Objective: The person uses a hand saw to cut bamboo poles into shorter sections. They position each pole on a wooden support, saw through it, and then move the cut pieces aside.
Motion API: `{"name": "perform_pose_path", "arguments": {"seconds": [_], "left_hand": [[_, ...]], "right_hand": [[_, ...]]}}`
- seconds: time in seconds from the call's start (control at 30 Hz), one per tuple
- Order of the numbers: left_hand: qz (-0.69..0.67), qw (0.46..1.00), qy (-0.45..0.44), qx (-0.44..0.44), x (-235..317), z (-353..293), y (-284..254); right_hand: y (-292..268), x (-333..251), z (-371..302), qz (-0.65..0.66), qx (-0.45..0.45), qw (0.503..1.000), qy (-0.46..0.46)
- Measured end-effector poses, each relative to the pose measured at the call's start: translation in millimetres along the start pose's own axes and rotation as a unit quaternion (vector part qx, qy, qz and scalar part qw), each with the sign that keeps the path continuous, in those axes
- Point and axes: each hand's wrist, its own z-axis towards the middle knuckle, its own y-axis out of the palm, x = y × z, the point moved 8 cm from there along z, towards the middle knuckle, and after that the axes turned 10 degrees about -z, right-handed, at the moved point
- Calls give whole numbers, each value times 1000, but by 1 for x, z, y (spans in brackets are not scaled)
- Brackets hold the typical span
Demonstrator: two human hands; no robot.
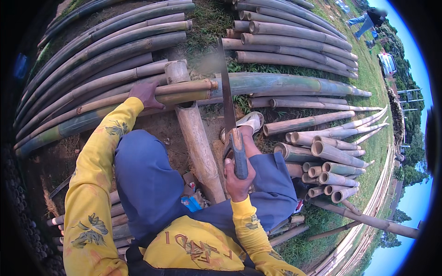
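Observation:
My right hand (238, 180) is closed round the dark handle of a handsaw (227, 94), whose long blade points away from me. The blade crosses a thick green bamboo pole (271, 84), right beside the cut end of a thinner bamboo pole (184, 87) lying along it. Whether the teeth are in the bamboo I cannot tell. My left hand (147, 94) grips the thinner pole left of the blade, thumb on the near side. Beneath both poles runs a stout bamboo length (198, 147), crossing them between my legs.
Rows of bamboo poles (124, 39) lie at the far left, and more poles (299, 41) at the far right. Cut bamboo tubes (338, 168) are stacked on my right. My sandalled foot (251, 122) is close to the saw. A person (368, 20) and a white car (387, 63) are farther off.

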Motion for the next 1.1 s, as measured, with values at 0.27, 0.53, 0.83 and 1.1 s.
{"name": "perform_pose_path", "arguments": {"seconds": [0.27,0.53,0.83,1.1], "left_hand": [[-17,1000,4,4,-3,1,3],[-5,1000,-18,4,-13,-3,2],[48,998,-31,3,-26,4,13],[25,998,-42,-39,-20,0,15]], "right_hand": [[-4,19,11,13,-10,1000,17],[10,25,29,-19,-39,998,-52],[11,1,47,-20,-78,992,-93],[-15,25,-9,-25,-111,993,12]]}}
